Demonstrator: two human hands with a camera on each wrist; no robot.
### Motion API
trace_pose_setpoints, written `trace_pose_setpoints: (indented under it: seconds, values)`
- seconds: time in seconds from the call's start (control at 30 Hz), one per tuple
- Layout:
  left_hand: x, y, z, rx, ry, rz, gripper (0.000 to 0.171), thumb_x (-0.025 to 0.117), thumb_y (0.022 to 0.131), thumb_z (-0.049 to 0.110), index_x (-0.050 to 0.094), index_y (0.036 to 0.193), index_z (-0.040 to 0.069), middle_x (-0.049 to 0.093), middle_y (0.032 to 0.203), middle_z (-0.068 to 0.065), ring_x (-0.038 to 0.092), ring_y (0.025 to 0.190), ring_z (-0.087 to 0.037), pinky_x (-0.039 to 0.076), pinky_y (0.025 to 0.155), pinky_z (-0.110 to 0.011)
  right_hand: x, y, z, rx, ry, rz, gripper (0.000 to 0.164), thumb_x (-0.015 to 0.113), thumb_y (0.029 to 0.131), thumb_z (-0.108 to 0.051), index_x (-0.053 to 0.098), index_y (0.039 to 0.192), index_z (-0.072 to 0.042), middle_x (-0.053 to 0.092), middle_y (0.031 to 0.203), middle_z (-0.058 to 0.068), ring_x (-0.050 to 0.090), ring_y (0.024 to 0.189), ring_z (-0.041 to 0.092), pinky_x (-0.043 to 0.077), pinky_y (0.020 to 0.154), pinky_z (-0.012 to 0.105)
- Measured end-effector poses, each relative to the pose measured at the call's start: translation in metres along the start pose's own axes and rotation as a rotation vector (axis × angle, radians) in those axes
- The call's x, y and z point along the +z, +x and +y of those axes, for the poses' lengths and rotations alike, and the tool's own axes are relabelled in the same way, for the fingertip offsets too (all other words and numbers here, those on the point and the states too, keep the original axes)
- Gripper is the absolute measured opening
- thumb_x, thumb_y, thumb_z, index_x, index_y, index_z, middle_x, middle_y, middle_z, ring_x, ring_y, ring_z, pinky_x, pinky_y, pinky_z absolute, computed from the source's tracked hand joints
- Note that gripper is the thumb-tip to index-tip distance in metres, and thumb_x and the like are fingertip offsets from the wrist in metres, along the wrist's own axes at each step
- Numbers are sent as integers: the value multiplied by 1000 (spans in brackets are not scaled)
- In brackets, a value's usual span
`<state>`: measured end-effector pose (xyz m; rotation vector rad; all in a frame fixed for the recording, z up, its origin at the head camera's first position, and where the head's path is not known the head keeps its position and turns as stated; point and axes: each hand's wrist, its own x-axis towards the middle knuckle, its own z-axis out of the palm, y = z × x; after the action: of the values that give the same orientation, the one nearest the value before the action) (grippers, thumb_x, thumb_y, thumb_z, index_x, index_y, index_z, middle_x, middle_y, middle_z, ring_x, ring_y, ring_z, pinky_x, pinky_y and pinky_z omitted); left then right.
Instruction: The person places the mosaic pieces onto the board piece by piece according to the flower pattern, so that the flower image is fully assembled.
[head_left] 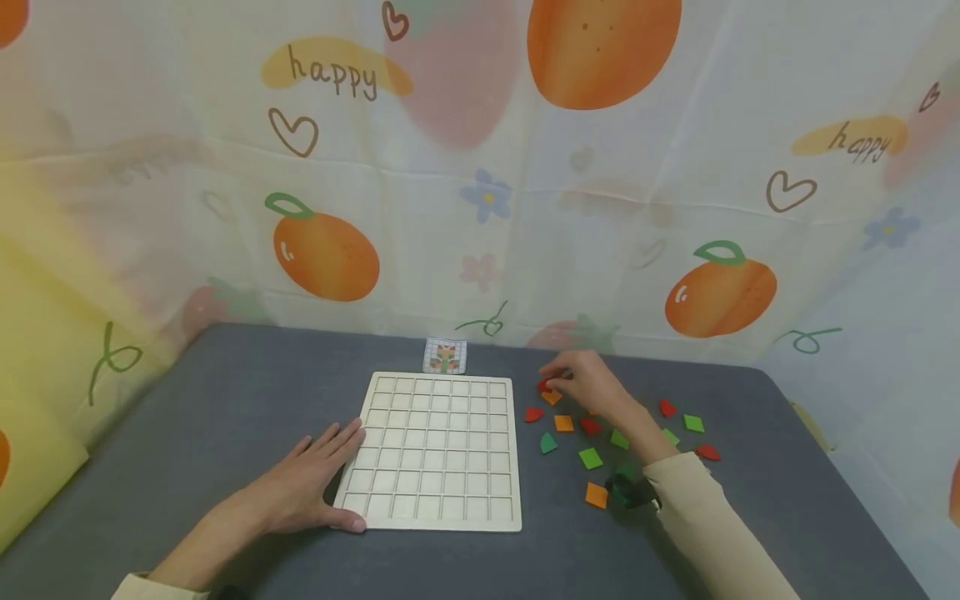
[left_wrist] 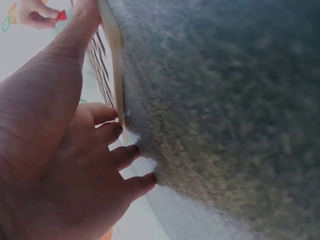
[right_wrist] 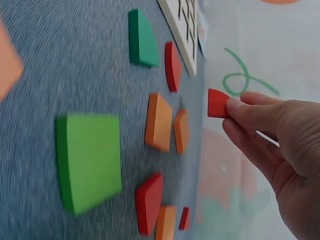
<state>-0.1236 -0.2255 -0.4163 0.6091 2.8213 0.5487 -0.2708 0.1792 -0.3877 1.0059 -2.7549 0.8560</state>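
Board [head_left: 432, 460] holds no pieces yet (loose tiles [head_left: 591, 458] lie toward its three o'clock); right hand [head_left: 588, 383] pinches a red piece [right_wrist: 216, 104] at two o'clock, left hand [head_left: 307, 483] rests straight-fingered against nine.

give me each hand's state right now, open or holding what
Left hand: open, touching the edge of the pale grid board.
Right hand: holding a small red piece in a pinch.
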Motion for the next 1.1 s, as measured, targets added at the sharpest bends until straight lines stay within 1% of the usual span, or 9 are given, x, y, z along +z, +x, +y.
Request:
trace_pose_setpoints:
  seconds: [0.2, 0.47, 0.67, 0.77, 0.97, 1.1]
  values:
    - [-1, 0, 1, -2, -20, -10, 123, 71, 65, 74, 27, 153, -1, 21, 160, -19, 19, 144, -47, 15, 109, -69, 9, 9, -8, 25, 21, -21, 18, 73, 84, 1, 75, 102, 1, 73, 96, 9, 69, 88, 23, 58, 77, 32]
    - [-2, 0, 1, 7, -17, -19, 123, 70, 66, 74, 26, 153, -1, 20, 160, -19, 19, 144, -47, 15, 109, -70, 23, 21, -20, -24, 18, -37, 18, 75, 84, -2, 76, 102, 0, 74, 94, 8, 69, 87, 21, 57, 77, 30]
    - [-1, 1, 0, -2, -32, -23, 123, 71, 66, 73, 26, 153, -1, 19, 161, -18, 18, 144, -47, 14, 109, -70, 33, 30, -29, -21, 102, -63, 18, 73, 85, -1, 75, 103, 0, 73, 96, 7, 69, 88, 20, 56, 78, 27]
    - [-1, 2, -1, 4, -36, -18, 123, 71, 66, 73, 26, 153, -1, 20, 161, -19, 18, 144, -47, 14, 109, -70, 40, 35, -32, 1, 144, -67, 18, 73, 86, -3, 75, 104, -2, 73, 98, 7, 69, 90, 19, 56, 77, 25]
    - [-2, 1, 0, 14, -42, -12, 123, 72, 66, 72, 27, 153, -2, 21, 160, -20, 19, 144, -48, 15, 108, -71, 51, 47, -36, 37, 192, -63, 20, 75, 86, -8, 76, 106, -4, 74, 98, 6, 69, 91, 19, 56, 80, 28]
    - [-2, 0, 0, 15, -44, -6, 123, 72, 66, 72, 27, 153, -2, 21, 160, -20, 19, 144, -48, 15, 108, -71, 56, 52, -41, 41, 207, -85, 19, 75, 86, -8, 76, 105, -5, 75, 97, 5, 68, 91, 18, 55, 81, 30]
